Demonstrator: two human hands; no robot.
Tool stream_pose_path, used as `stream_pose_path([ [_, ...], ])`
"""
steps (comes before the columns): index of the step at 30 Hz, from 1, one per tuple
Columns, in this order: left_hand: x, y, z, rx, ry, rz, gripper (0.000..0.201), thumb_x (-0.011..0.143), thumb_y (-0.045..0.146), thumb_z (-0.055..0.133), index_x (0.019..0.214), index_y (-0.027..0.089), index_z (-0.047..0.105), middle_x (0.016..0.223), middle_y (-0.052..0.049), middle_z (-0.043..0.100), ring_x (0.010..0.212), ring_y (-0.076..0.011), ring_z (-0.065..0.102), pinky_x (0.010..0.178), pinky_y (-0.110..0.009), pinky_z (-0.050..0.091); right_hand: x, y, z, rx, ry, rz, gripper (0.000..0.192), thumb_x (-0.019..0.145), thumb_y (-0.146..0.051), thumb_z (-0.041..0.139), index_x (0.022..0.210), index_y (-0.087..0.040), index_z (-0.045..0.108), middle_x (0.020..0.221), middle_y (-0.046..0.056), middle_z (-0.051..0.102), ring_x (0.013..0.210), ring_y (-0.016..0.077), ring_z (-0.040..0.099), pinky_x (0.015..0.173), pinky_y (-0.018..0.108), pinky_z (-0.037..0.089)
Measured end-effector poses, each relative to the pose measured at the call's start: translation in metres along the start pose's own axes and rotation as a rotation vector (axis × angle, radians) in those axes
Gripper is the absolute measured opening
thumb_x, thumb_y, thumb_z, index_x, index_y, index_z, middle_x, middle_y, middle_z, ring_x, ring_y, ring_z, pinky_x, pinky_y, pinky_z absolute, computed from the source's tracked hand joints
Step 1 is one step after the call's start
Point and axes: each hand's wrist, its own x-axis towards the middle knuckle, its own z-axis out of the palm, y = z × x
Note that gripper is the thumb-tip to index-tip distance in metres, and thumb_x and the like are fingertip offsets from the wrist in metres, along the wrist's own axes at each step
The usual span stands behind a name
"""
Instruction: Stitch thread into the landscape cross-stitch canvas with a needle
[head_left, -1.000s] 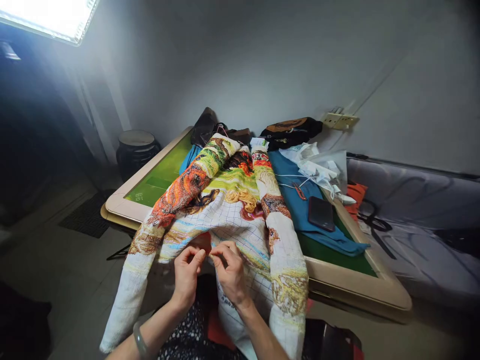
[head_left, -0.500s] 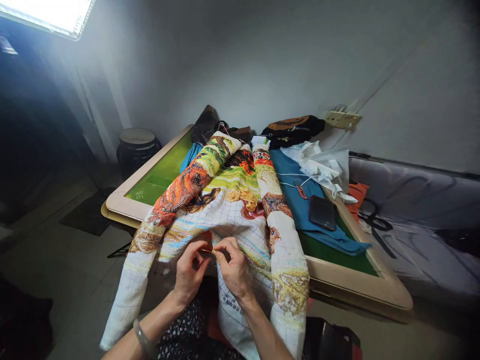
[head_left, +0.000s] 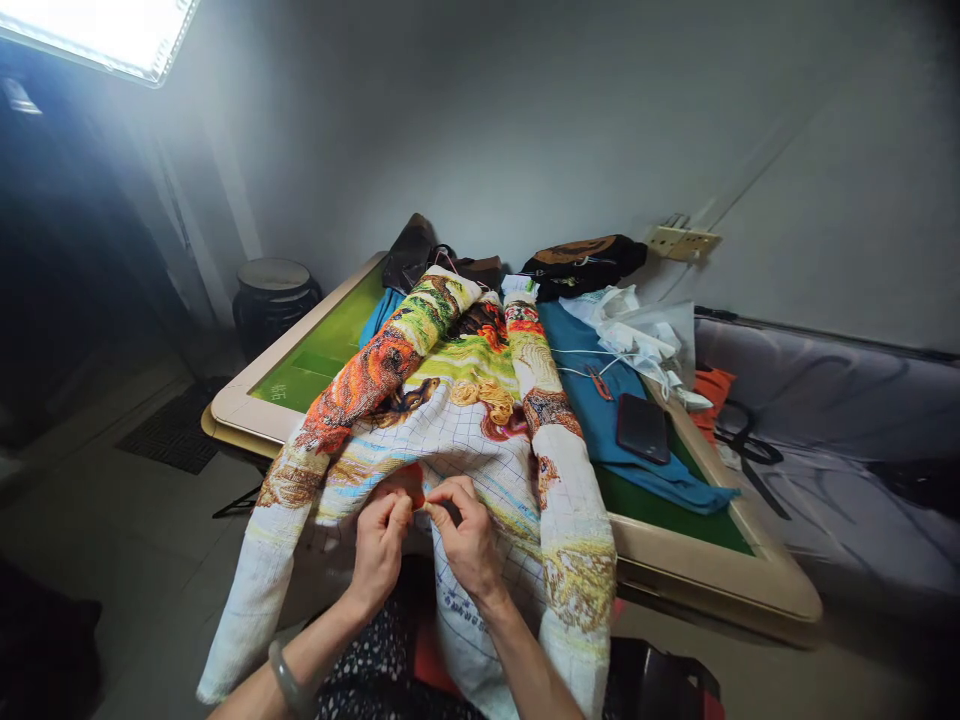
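- At the near edge of the table, your cross-stitch canvas drapes from the green top down over your lap, both sides rolled inward.
- Most of the upper canvas is already filled with coloured stitching; the gridded white area near your hands and lower down remains bare, so plenty is left.
- Your left hand and right hand meet at an orange patch, fingertips pinched together on the cloth; any needle or thread is too small to make out.
- Compared with half a second ago, your hands sit almost where they were, with the left thumb closer to the right fingertips.
- Beside the canvas, a phone lies on blue cloth.
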Motion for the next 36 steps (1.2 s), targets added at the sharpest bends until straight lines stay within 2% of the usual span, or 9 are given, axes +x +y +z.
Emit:
stream_pose_path([
  [3, 0.005, -0.002, 0.009, -0.347, -0.034, -0.295, 0.045, 0.077, 0.056, 0.057, 0.061, 0.015, 0.059, 0.049, 0.005, 0.038, 0.043, -0.0063, 0.024, 0.041, -0.021, 0.018, 0.000, 0.000, 0.000, -0.002, 0.007, -0.010, 0.009, 0.084, -0.016, 0.057, 0.077, -0.020, 0.061, 0.080, 0.002, 0.053, 0.077, 0.0162, 0.054, 0.068, 0.027, 0.044],
  [6, 0.009, -0.004, 0.014, -0.563, -0.015, -0.399, 0.047, 0.069, 0.060, 0.063, 0.063, 0.013, 0.063, 0.063, 0.000, 0.056, 0.042, -0.0035, 0.029, 0.040, -0.020, 0.020, 0.000, -0.001, 0.000, -0.003, 0.019, -0.015, 0.009, 0.084, -0.016, 0.057, 0.078, -0.020, 0.061, 0.079, 0.002, 0.054, 0.077, 0.0162, 0.055, 0.068, 0.027, 0.045],
  [9, 0.010, -0.003, 0.011, -0.437, -0.031, -0.309, 0.036, 0.066, 0.048, 0.072, 0.077, 0.014, 0.071, 0.078, -0.006, 0.066, 0.058, -0.0101, 0.051, 0.051, -0.022, 0.038, 0.001, 0.000, 0.000, 0.007, 0.023, -0.014, 0.009, 0.084, -0.016, 0.056, 0.078, -0.021, 0.060, 0.080, 0.002, 0.055, 0.077, 0.0163, 0.056, 0.068, 0.027, 0.046],
  [13, 0.009, -0.001, 0.001, -0.012, -0.022, 0.006, 0.019, 0.067, 0.029, 0.072, 0.084, 0.021, 0.075, 0.088, -0.008, 0.071, 0.081, -0.0212, 0.062, 0.078, -0.032, 0.047, 0.000, 0.003, 0.000, 0.014, 0.016, -0.017, 0.008, 0.084, -0.017, 0.056, 0.078, -0.021, 0.060, 0.079, 0.002, 0.054, 0.077, 0.0166, 0.055, 0.067, 0.027, 0.046],
  [17, 0.009, -0.004, -0.010, 0.211, 0.012, 0.201, 0.010, 0.072, 0.026, 0.066, 0.077, 0.025, 0.074, 0.076, -0.006, 0.071, 0.072, -0.0213, 0.062, 0.071, -0.032, 0.047, 0.000, 0.005, 0.000, 0.017, 0.014, -0.020, 0.008, 0.083, -0.017, 0.057, 0.077, -0.021, 0.061, 0.079, 0.002, 0.055, 0.076, 0.0168, 0.054, 0.067, 0.028, 0.046],
  [21, 0.007, -0.006, -0.017, 0.248, -0.031, 0.223, 0.011, 0.076, 0.026, 0.063, 0.077, 0.024, 0.074, 0.075, -0.006, 0.070, 0.071, -0.0204, 0.061, 0.069, -0.030, 0.046, 0.000, 0.006, 0.000, 0.017, 0.011, -0.011, 0.008, 0.083, -0.017, 0.057, 0.078, -0.020, 0.061, 0.079, 0.002, 0.055, 0.077, 0.0168, 0.054, 0.068, 0.028, 0.045],
  [26, 0.005, 0.003, -0.016, 0.148, -0.111, 0.052, 0.018, 0.079, 0.034, 0.061, 0.077, 0.020, 0.072, 0.071, -0.004, 0.066, 0.067, -0.0175, 0.055, 0.063, -0.026, 0.042, 0.001, 0.004, 0.000, -0.002, 0.006, -0.015, 0.008, 0.083, -0.017, 0.057, 0.077, -0.020, 0.061, 0.079, 0.002, 0.054, 0.076, 0.0163, 0.054, 0.067, 0.027, 0.045],
  [32, 0.005, 0.011, -0.009, -0.171, -0.189, -0.256, 0.031, 0.076, 0.046, 0.061, 0.071, 0.015, 0.064, 0.056, 0.003, 0.047, 0.051, -0.0100, 0.037, 0.047, -0.020, 0.029, 0.002, -0.003, -0.002, -0.058, 0.009, -0.069, 0.010, 0.086, -0.018, 0.056, 0.079, -0.022, 0.062, 0.079, 0.002, 0.060, 0.081, 0.0183, 0.054, 0.071, 0.031, 0.045],
  [36, 0.004, 0.013, -0.008, -0.251, -0.214, -0.321, 0.033, 0.074, 0.048, 0.063, 0.071, 0.015, 0.062, 0.056, 0.003, 0.044, 0.051, -0.0087, 0.035, 0.046, -0.019, 0.026, 0.004, -0.014, -0.007, -0.189, 0.001, -0.143, 0.014, 0.086, -0.015, 0.057, 0.077, -0.023, 0.064, 0.077, 0.003, 0.062, 0.082, 0.0210, 0.050, 0.073, 0.036, 0.041],
])
